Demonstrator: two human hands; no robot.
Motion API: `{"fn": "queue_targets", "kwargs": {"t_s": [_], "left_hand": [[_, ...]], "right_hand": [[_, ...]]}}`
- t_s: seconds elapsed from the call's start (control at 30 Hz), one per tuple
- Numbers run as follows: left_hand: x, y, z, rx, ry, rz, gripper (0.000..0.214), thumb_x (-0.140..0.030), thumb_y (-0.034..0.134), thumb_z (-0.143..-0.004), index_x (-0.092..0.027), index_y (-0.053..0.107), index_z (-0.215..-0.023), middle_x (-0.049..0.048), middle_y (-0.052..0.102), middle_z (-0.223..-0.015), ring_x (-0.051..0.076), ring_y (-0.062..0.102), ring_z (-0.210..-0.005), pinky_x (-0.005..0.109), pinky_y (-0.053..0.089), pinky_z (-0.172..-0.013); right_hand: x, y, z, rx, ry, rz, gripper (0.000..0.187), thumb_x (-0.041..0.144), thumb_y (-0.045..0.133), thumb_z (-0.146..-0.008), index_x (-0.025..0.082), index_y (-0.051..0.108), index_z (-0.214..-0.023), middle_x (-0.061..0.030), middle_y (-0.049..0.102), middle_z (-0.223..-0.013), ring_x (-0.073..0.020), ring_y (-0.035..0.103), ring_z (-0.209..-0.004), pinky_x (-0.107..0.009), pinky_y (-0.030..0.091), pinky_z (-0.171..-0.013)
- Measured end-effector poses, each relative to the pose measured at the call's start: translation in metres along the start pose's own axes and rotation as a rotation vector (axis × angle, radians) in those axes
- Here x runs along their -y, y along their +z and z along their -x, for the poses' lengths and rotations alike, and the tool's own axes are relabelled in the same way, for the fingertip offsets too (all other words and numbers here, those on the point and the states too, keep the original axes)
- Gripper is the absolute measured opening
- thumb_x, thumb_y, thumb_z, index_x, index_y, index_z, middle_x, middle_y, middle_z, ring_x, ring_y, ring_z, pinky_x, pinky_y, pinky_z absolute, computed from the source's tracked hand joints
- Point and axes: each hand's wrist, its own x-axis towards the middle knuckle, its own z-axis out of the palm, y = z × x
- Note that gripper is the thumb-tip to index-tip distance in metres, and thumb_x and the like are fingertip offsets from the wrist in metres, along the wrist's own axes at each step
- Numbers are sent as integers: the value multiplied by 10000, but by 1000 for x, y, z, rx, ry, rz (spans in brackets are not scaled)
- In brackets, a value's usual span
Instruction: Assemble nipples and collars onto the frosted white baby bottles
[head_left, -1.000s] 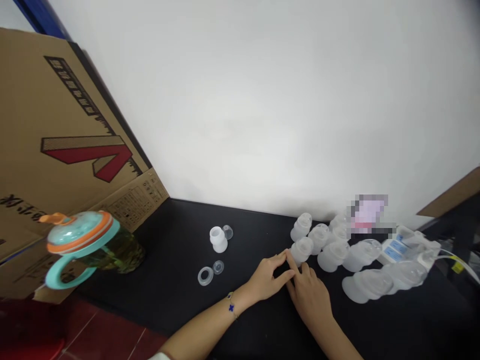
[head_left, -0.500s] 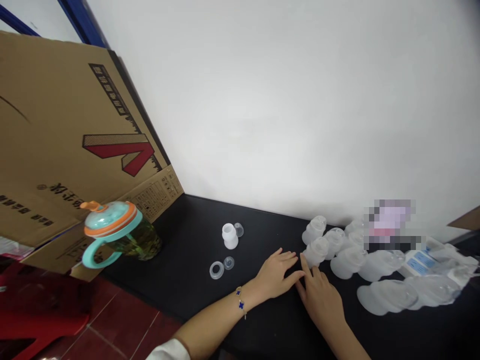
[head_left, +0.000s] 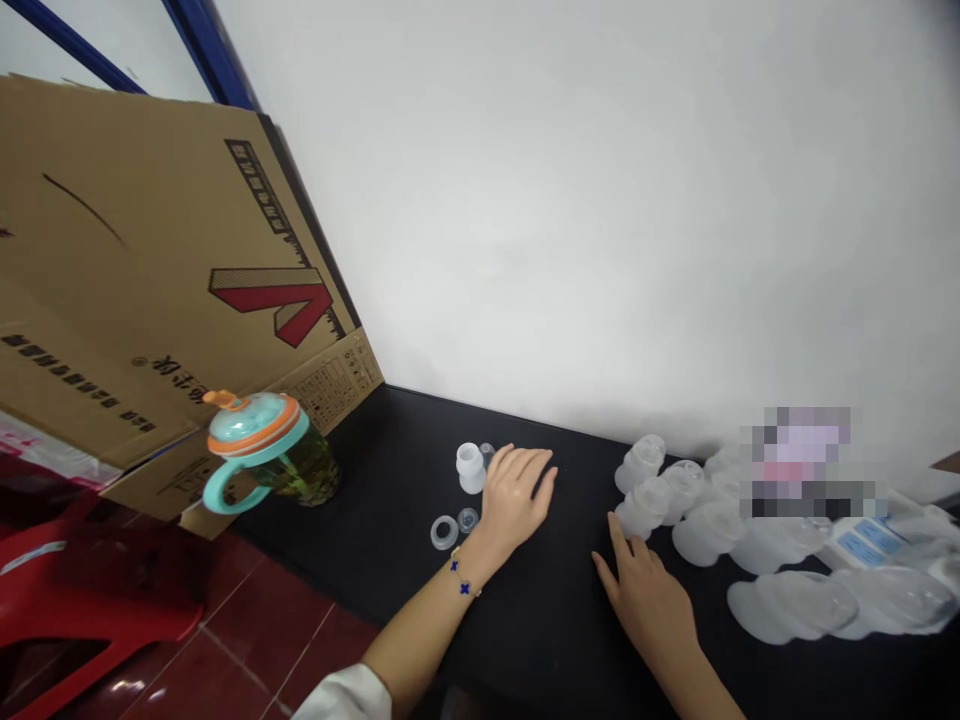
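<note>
Left hand (head_left: 514,497) slid left, open and empty beside a white connector (head_left: 471,468); right hand (head_left: 645,600) open, empty

A strip of black tabletop (head_left: 562,590) runs between the left hand (head_left: 514,505) and the right hand (head_left: 645,600), offering a passage to the white wall (head_left: 570,230) at the far edge. To the right, a bank of frosted plastic funnels (head_left: 705,530) stands in the way from just beyond the right hand toward the table's right end. On the left, a white plastic collar (head_left: 470,468), a clear ring (head_left: 444,533) and a small clear disc (head_left: 467,520) crowd the left hand's path. Farther left, across more black tabletop, a teal-handled tumbler (head_left: 262,455) stands before a leaning cardboard panel (head_left: 150,270).
</note>
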Motion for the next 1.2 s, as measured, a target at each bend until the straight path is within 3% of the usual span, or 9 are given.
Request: {"fn": "queue_targets", "kwargs": {"t_s": [0.1, 0.17, 0.3, 0.47, 0.67, 0.8, 0.97, 1.1, 1.2], "left_hand": [[4, -28, -9, -83, -92, -66, 195, -238, 573, -936, -203, 667, -1103, 70, 730, -1012, 212, 670, -941, 358, 485, -894], [7, -46, -8, -56, -180, -114, 140, -271, 566, -946, -206, 676, -1003, 56, 722, -948, 199, 667, -890, 319, 484, -834], [14, -68, 9, 295, -383, -300, 62, -289, 636, -901, -237, 664, -881, 4, 704, -879, 189, 660, -790, 269, 446, -658], [27, -67, 35, 617, -535, -388, 189, -161, 649, -848, -240, 675, -1018, 48, 695, -1030, 242, 657, -952, 265, 435, -670], [42, -59, 49, 684, -630, -284, 292, -84, 538, -860, -228, 677, -1073, 82, 688, -1083, 255, 660, -975, 288, 447, -739], [42, -56, 48, 590, -589, -158, 306, -66, 511, -857, -226, 680, -1056, 70, 703, -1035, 235, 659, -955, 295, 461, -788], [15, -52, 39, 458, -407, 262, 258, -119, 551, -861, -240, 697, -1036, 25, 725, -929, 188, 670, -857, 291, 503, -839], [-20, -43, 35, 517, -256, 440, 283, -109, 563, -870, -245, 702, -1075, 15, 724, -947, 173, 664, -884, 269, 510, -848], [-38, -33, 36, 591, -202, 438, 333, -84, 540, -871, -263, 694, -1106, 14, 720, -983, 181, 656, -906, 282, 520, -841]], "right_hand": [[1, 2, 1, -23, -14, 8, 474, 350, 443, -979, 139, 476, -1402, -123, 665, -919, -242, 664, -709, -286, 413, -475], [1, 3, 1, -36, -20, 1, 460, 345, 440, -976, 152, 490, -1391, -120, 667, -916, -237, 665, -700, -282, 413, -471], [3, 2, 1, -46, -40, -80, 457, 337, 452, -958, 159, 511, -1374, -107, 670, -894, -248, 667, -711, -293, 448, -488], [10, -7, 0, 47, -5, -473, 445, 419, 484, -935, 226, 561, -1329, -63, 679, -927, -215, 673, -734, -278, 496, -530], [13, -15, -7, 229, 153, -1089, 437, 471, 574, -857, 227, 660, -1208, -55, 710, -970, -178, 653, -707, -286, 528, -621], [14, -17, -12, 425, 361, -1438, 542, 520, 677, -759, 168, 685, -1171, -112, 720, -1088, -256, 691, -897, -336, 556, -706], [18, -25, -14, 703, 618, -1941, 487, 498, 652, -840, 156, 671, -1186, -138, 671, -1258, -267, 644, -1138, -387, 495, -982], [21, -30, -14, 954, 647, -2293, 499, 500, 527, -928, 89, 654, -1181, -172, 663, -1260, -249, 606, -1207, -385, 425, -1075], [24, -30, -12, 907, 652, -2360, 358, 407, 527, -947, 103, 680, -1056, -148, 717, -1138, -222, 645, -1148, -365, 433, -1066]]}}
